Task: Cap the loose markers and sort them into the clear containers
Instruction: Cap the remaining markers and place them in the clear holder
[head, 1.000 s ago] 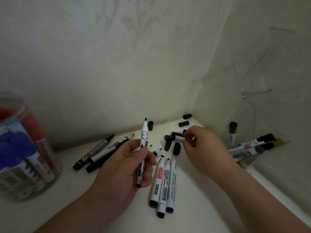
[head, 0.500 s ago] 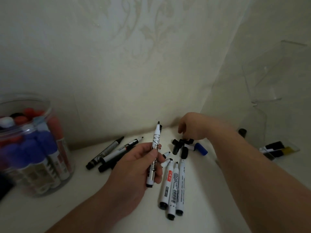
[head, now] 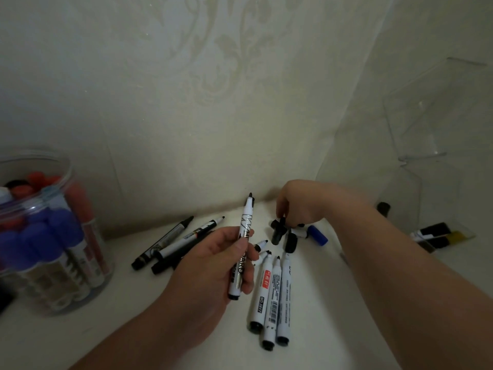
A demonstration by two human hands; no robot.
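1. Over the last second the right hand [head: 301, 204] has reached farther back, to the cluster of loose black caps [head: 277, 233] near the wall [head: 186, 102]. A short blue-capped marker [head: 314, 235] now lies uncovered on the tabletop [head: 128, 311] just beside it.
2. Its fingers curl downward and pinch a black cap [head: 282, 221] at the top of that cluster. In the dim light I cannot tell whether the cap is off the surface.
3. The left hand [head: 213, 265] has kept its place, thumb and fingers wrapped round a white uncapped marker [head: 246, 225] held nearly upright, tip upward.
4. Three markers [head: 270, 295], all uncapped, lie side by side just right of the left hand, tips pointing toward the caps.
5. Several dark markers [head: 165, 243] lie slanted behind the left hand.
6. A clear jar [head: 64, 162] at far left stands packed with blue- and red-capped markers.
7. A clear container [head: 400, 160] at the right holds a few capped markers at its bottom.
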